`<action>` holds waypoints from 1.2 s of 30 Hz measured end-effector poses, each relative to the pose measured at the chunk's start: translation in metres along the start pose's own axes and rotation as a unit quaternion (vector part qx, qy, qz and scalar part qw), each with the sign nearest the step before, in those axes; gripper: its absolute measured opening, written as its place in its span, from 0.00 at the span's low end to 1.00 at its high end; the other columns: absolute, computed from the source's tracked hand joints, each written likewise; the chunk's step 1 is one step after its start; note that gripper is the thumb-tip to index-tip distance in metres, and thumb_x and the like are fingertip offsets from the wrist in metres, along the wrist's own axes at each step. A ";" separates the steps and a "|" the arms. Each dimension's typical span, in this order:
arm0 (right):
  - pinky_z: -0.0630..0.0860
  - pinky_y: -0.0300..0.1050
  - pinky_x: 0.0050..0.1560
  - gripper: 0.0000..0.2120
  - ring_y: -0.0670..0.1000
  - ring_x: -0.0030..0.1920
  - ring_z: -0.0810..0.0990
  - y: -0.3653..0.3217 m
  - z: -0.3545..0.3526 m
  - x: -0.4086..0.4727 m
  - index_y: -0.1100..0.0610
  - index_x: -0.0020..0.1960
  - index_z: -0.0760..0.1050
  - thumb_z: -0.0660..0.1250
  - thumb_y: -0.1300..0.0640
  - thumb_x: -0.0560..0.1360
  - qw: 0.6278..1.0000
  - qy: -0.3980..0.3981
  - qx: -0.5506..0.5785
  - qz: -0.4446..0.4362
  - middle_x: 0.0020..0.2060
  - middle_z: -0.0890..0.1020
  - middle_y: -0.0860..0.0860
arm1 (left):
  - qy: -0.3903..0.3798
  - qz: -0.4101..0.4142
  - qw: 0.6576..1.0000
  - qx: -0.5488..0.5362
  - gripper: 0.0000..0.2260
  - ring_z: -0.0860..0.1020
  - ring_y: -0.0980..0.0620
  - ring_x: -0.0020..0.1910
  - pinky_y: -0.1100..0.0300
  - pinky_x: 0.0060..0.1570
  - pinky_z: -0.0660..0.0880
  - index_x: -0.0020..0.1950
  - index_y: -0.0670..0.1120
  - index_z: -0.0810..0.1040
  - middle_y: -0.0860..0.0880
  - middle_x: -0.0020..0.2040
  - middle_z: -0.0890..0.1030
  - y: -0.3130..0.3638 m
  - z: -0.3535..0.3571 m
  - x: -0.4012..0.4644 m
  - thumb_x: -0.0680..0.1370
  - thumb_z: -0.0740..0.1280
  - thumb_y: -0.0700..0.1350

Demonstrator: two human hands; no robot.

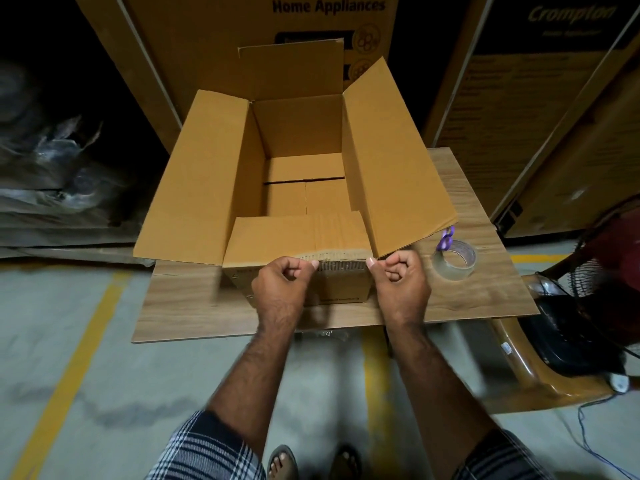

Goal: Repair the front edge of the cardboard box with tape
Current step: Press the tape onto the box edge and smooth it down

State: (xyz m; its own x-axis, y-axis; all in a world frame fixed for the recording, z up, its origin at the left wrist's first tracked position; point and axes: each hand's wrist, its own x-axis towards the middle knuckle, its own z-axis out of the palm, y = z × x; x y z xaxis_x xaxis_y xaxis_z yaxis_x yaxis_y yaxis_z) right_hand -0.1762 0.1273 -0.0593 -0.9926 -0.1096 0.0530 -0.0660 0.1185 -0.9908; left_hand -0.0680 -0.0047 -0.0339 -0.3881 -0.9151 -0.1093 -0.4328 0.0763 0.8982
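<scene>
An open cardboard box (207,174) stands on a wooden board, all its flaps up. Its front edge (341,258) is torn, and the bare corrugation shows. My left hand (282,285) and my right hand (401,282) are curled at that edge, each pinching thumb against forefinger on either side of the tear. A faint glossy strip of clear tape (343,271) seems to stretch between them along the box front. A roll of clear tape (454,260) lies on the board right of the box, beside my right hand.
Purple-handled scissors (446,239) lie behind the roll. The wooden board (187,306) rests on a brown plastic chair (519,368). A black fan (595,299) stands at the right. Large printed cartons (214,46) stand behind. Yellow lines (69,368) mark the concrete floor.
</scene>
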 end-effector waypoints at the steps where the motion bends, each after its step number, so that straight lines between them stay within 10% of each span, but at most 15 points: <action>1: 0.77 0.34 0.38 0.13 0.43 0.33 0.78 0.000 0.000 0.000 0.58 0.43 0.74 0.79 0.61 0.71 1.000 0.001 -0.001 0.000 0.36 0.83 0.53 | 0.004 0.001 1.000 0.004 0.09 0.80 0.58 0.35 0.62 0.43 0.79 0.40 0.48 0.85 0.55 0.34 0.84 0.000 0.000 0.000 0.72 0.79 0.52; 36: 0.78 0.37 0.38 0.11 0.44 0.34 0.78 0.004 0.003 -0.001 0.55 0.43 0.76 0.78 0.56 0.72 0.999 0.000 -0.025 0.024 0.37 0.83 0.51 | 0.083 -0.001 0.994 0.075 0.13 0.80 0.57 0.37 0.52 0.40 0.82 0.38 0.53 0.81 0.59 0.34 0.81 0.004 0.010 -0.010 0.73 0.75 0.61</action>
State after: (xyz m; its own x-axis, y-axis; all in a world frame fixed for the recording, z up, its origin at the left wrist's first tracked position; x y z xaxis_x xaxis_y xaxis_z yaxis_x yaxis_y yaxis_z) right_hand -0.1751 0.1253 -0.0633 -0.9948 -0.1018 0.0051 -0.0227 0.1733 -0.9846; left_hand -0.0740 0.0085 -0.0337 -0.2519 -0.9673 -0.0283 -0.5552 0.1205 0.8229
